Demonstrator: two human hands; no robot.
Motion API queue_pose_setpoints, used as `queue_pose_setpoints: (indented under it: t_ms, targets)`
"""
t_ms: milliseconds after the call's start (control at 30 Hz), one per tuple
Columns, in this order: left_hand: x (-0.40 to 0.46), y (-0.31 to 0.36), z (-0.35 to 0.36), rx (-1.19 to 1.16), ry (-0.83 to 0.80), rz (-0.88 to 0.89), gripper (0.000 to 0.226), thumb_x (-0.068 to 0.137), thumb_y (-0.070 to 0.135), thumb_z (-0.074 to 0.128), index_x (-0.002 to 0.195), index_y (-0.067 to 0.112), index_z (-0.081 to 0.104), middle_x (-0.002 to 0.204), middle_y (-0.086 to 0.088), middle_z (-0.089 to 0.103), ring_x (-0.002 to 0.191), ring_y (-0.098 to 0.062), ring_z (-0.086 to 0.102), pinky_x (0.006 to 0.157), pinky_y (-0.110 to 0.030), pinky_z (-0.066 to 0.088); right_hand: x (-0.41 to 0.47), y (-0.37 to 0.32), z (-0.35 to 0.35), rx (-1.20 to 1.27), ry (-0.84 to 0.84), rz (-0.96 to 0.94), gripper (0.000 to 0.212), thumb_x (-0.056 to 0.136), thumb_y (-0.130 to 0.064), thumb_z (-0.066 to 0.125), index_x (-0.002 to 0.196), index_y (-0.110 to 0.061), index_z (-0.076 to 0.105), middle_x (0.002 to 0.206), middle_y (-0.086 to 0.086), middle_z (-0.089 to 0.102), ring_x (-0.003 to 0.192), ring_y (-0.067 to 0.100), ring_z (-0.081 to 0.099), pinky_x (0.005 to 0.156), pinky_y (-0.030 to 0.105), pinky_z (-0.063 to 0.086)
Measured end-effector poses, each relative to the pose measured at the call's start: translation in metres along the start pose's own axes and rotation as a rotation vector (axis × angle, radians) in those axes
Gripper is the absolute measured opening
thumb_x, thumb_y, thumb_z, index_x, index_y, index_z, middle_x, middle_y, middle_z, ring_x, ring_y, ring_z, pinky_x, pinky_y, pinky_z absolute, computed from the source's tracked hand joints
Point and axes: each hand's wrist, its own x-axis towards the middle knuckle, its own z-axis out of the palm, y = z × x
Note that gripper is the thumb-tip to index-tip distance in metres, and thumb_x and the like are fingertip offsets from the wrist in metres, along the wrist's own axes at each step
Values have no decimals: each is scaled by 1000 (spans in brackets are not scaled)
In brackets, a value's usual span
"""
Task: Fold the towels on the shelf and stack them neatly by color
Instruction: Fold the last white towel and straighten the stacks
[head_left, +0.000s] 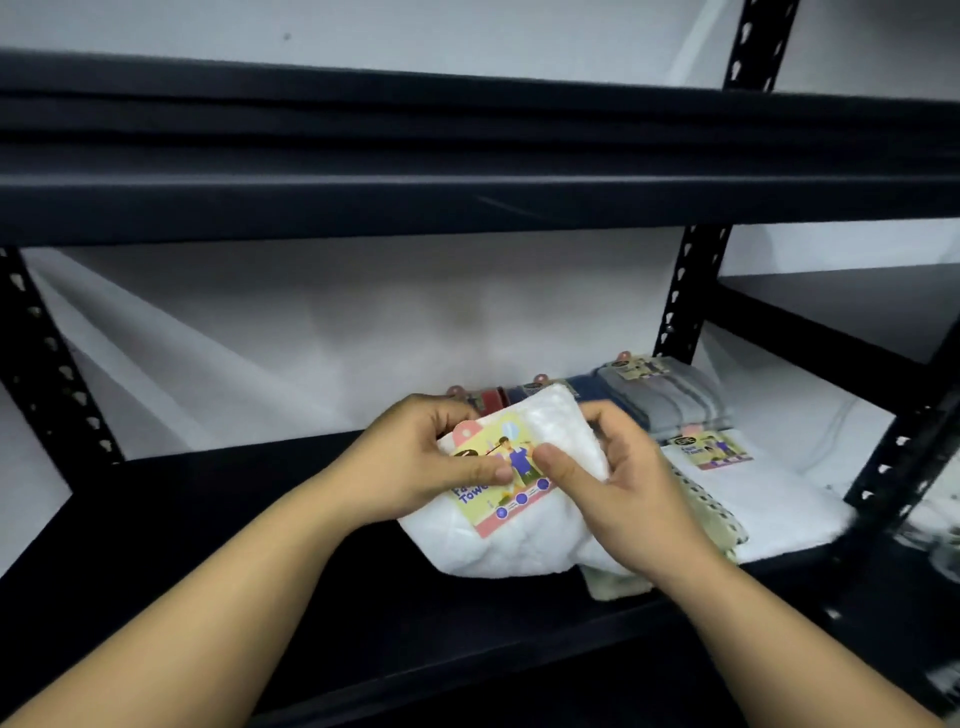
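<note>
Both hands gripping folded white towel (498, 551) above black shelf (218, 519), left hand (421, 462) and right hand (618, 483) thumbs pressing its paper label (511, 480), grey towels (670, 400) behind.

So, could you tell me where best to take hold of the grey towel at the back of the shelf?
Probably grip the grey towel by its folded near edge, coming from the front: it lies flat, and the shelf post crowds its back.
</note>
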Motion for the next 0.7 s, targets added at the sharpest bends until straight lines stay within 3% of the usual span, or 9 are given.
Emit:
queue_pose_setpoints:
  t_ms: [100,167,267,333,433,533,633,700]
  targets:
    - [29,18,18,57,-24,6,32,73,43,90,79,18,71,83,1,78,78,-21,75,72,-43,57,9,0,-31,-120,97,-10,17,92,-36,74,89,-21,68,85,0,75,75,13,71,64,33,55]
    - [44,26,29,67,-47,6,28,76,44,89,82,22,72,81,7,78,74,-11,74,68,-34,57,16,4,-52,-160,160,-3,21,95,-34,72,86,-16,67,82,4,73,72,17,68,61,34,51]
    - [63,29,46,-39,-119,-13,11,86,21,82,86,18,71,78,10,76,64,0,68,57,-16,49,24,15,-83,-187,249,27,29,97,-37,69,88,-9,65,84,10,72,74,20,68,64,38,51]
    - [77,26,57,-87,-133,-13,9,88,17,80,87,18,71,88,6,78,77,-6,70,67,-21,51,29,23,-104,-219,264,56,21,100,-39,64,89,-21,68,86,-2,75,77,9,70,65,29,51]
    - [106,22,75,-103,-73,-26,25,83,32,84,89,15,68,92,-4,78,80,-17,70,69,-30,50,39,32,-132,-313,197,137,16,103,-48,54,102,-37,66,96,-21,75,90,-3,70,74,18,50]
    - [137,26,96,-136,-51,-59,25,86,32,82,94,13,67,91,-7,77,77,-21,72,64,-36,57,52,36,-156,-371,180,244,28,100,-56,54,114,-32,60,106,-16,72,97,3,68,79,25,51]
    - [164,28,119,-252,-71,-166,21,91,25,77,104,10,69,101,-10,79,93,-28,76,81,-50,63,67,36,-179,-486,252,272,36,101,-53,54,113,-19,56,98,-12,65,92,12,65,66,27,44]
    - [179,28,133,-344,-98,-243,26,92,24,76,112,9,68,104,-8,79,98,-25,76,87,-52,62,77,38,-194,-596,289,282,37,101,-53,56,116,-18,54,95,-11,63,94,19,63,72,30,42]
